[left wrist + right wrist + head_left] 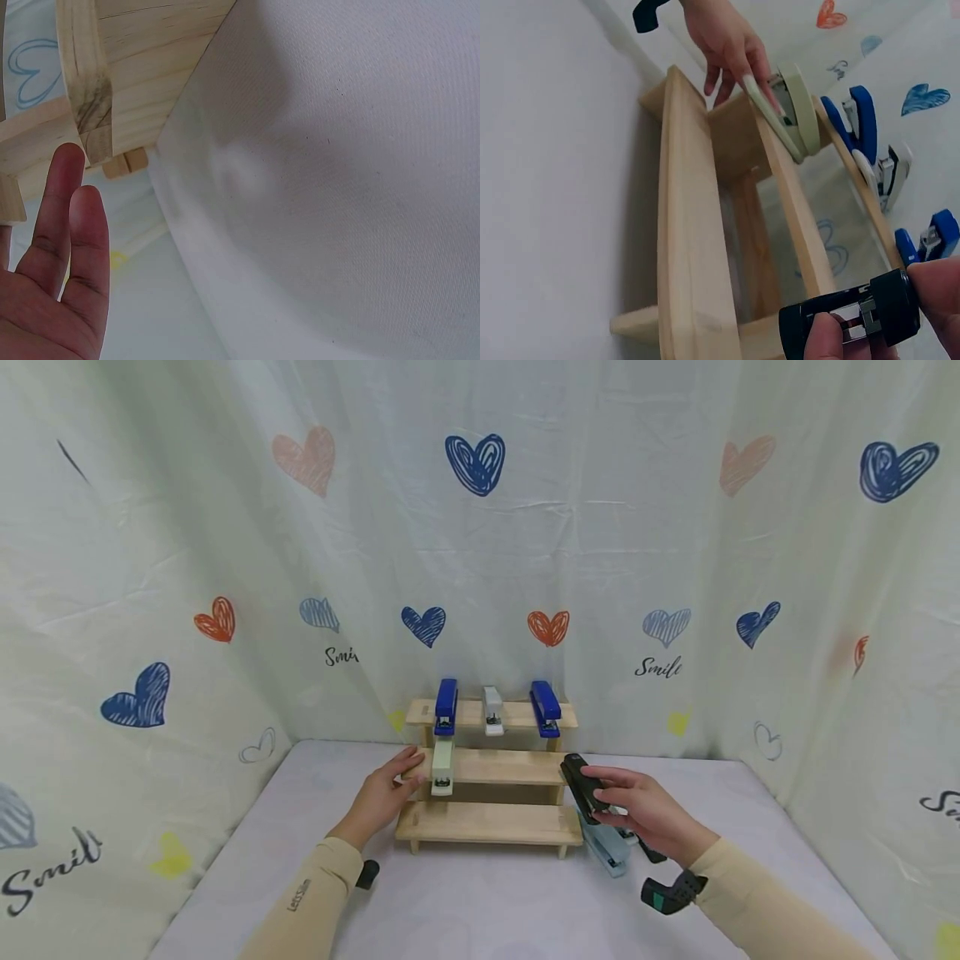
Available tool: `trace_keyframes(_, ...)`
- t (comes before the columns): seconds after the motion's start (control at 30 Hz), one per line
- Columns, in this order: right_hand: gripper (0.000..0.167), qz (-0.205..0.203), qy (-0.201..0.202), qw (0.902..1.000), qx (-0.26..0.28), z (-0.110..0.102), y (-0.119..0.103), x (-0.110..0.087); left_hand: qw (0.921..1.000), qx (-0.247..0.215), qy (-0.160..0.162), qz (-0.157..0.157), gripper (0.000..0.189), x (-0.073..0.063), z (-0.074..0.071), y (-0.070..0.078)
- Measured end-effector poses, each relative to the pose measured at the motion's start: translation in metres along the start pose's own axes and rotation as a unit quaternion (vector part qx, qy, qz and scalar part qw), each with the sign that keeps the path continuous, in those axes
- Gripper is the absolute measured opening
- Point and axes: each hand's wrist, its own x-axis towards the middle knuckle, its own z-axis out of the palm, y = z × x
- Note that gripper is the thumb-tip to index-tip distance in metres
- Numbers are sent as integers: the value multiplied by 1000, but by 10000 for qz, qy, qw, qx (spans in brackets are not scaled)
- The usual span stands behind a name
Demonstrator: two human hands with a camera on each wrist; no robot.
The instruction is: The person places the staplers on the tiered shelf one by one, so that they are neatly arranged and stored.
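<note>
My left hand (381, 800) grips the left end of the middle shelf of a three-tier wooden rack (510, 767). In the left wrist view two straight fingers (88, 247) show beside the wood. Near that hand, a pale green stapler (442, 767) rests on the middle shelf, its front over the edge. My right hand (651, 806) holds a black stapler (581, 785) between thumb and fingers, at the right end of the middle shelf. The right wrist view shows this stapler's front end (892, 304) towards the camera. Two blue staplers (446, 706) flank a white stapler (492, 710) on the top shelf.
A light blue stapler (603, 845) lies on the white tabletop (480, 902) below my right hand, right of the rack. Beside it a black object (652, 852) is partly hidden by the hand. A curtain printed with hearts (600, 552) hangs behind and at both sides.
</note>
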Motion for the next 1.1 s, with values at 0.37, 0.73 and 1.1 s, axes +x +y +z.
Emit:
trace_keyframes(0.37, 40, -96, -263, 9990, 347, 54, -10, 28, 10000, 19, -2, 60, 47, 0, 0, -1)
trace_keyframes(0.73, 39, -120, -341, 9985, 405, 93, -23, 53, 9998, 104, 128, 131, 47, -2, 0, 2)
trace_keyframes(1.1, 43, -35, -235, 9988, 436, 112, -26, 60, 9997, 77, 133, 177, 47, -1, 1, 0)
